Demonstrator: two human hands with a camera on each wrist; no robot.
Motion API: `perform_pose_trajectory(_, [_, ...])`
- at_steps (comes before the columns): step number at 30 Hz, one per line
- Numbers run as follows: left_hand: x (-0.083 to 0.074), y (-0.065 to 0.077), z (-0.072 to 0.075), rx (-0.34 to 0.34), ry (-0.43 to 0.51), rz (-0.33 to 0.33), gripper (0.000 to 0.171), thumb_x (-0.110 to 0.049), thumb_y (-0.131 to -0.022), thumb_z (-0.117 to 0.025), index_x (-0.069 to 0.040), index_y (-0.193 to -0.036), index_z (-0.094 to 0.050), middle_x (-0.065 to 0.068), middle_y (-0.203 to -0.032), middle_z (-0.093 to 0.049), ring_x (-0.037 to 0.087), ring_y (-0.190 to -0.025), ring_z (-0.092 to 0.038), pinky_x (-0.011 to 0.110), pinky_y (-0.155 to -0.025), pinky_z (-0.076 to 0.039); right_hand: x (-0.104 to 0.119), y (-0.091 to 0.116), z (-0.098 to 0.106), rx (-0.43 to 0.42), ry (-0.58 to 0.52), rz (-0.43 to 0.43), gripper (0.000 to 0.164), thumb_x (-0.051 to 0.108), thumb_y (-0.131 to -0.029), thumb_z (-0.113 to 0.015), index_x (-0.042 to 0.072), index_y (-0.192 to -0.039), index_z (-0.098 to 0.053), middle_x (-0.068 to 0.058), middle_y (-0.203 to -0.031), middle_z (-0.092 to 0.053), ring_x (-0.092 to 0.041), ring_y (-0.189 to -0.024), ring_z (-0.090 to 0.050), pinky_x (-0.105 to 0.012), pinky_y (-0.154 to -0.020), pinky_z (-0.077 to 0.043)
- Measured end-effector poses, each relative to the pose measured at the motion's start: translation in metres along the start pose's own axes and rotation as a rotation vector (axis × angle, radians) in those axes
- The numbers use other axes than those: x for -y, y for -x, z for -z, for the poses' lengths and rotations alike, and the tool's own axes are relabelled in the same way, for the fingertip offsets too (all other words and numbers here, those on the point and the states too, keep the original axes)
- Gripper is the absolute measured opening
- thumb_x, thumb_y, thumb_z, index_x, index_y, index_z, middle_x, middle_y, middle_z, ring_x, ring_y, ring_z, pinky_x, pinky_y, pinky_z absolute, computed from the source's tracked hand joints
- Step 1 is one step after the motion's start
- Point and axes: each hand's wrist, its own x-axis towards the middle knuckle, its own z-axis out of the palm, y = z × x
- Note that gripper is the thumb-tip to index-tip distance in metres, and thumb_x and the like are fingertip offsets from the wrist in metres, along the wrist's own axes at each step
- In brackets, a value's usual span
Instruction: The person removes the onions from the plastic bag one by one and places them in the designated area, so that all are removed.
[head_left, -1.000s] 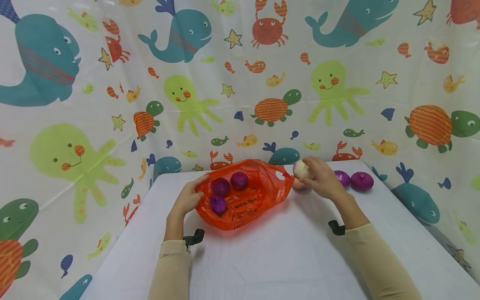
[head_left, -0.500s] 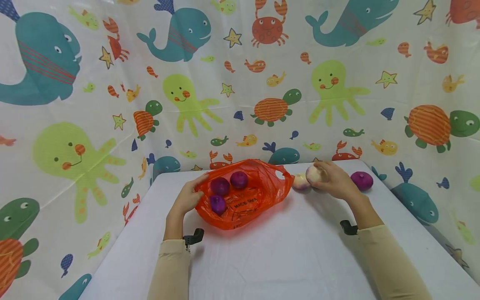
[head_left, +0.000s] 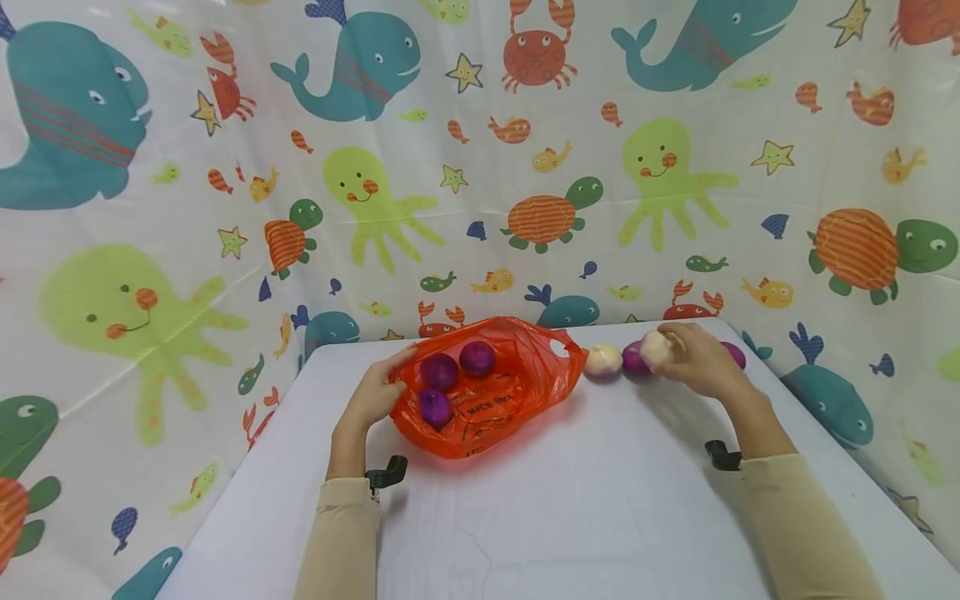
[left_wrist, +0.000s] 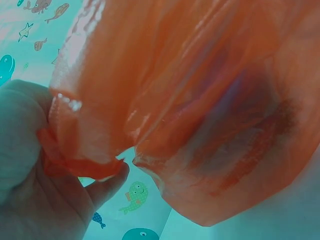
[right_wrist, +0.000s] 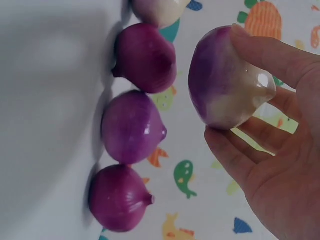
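thin crinkled glossy plastic bag (head_left: 536, 375), smooth shiny onions (right_wrist: 132, 127), glossy purple-and-white vegetable (right_wrist: 225, 82), matt tabletop (head_left: 555, 500), creased cloth-like curtain (head_left: 442, 217)

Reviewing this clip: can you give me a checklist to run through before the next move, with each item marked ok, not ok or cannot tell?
1. Left hand grips the edge of the red bag: ok.
2. Bag mouth open: ok, three purple bulbs show inside.
3. Right hand has a hold: ok, thumb and fingers pinch the white-and-purple bulb.
4. Held bulb clear of the row of bulbs: ok, the right wrist view shows a gap.
5. Held bulb set down: not ok, it is in the air.
6. No further bulbs hidden by the bag: cannot tell.
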Motion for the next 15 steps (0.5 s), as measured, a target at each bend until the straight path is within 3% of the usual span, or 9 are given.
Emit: perform_pose_trajectory(15, [0.0,0.003,-0.001,0.001,0.011,0.017,0.069,0.001,-0.097,-0.054,-0.028,-0.159,-0.046,0.013,-0.161,-0.047,0.037,-0.117,-0.066,0.037,-0.085,-0.064,-0.028,0.007,0.022,0.011,-0.008,-0.067,0.081,0.036,-0.088,-0.081,0.0,-0.15,-0.043,-0.035,-0.151,-0.042,-0.055,-0.138,-0.037,-0.08,-0.11,-0.031])
